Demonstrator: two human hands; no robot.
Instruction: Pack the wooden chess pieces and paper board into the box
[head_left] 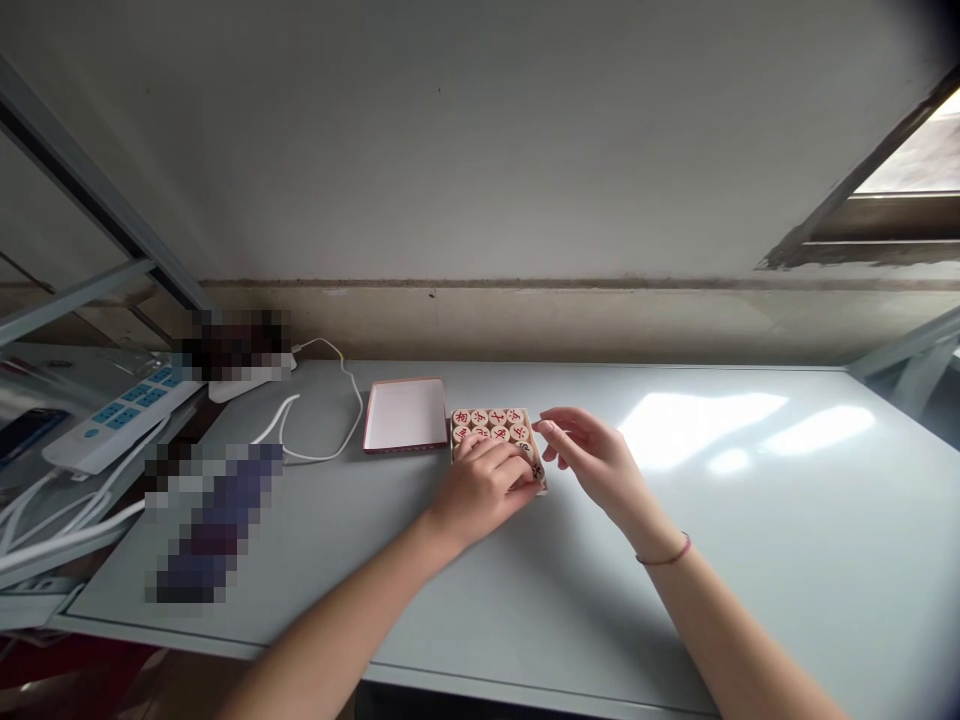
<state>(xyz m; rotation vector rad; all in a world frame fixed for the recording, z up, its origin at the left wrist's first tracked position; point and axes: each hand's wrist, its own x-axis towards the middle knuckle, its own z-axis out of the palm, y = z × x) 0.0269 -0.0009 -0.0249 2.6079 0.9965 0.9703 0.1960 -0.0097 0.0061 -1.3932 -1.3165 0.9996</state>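
A small open box sits on the desk, filled with rows of round wooden Chinese chess pieces. Red characters mark the far rows, and a few black ones show by my fingers. My left hand lies over the near part of the box, fingers curled across the pieces and thumb along the near side; it hides much of the contents. Just off the right side is my right hand, fingers loosely bent and apart, with nothing visible in it. The box's lid lies inside-up, left of the box.
A white power strip and white cables occupy the left of the grey desk. Blurred-out items lie there too. A dark phone is at the far left. The wall stands behind the desk.
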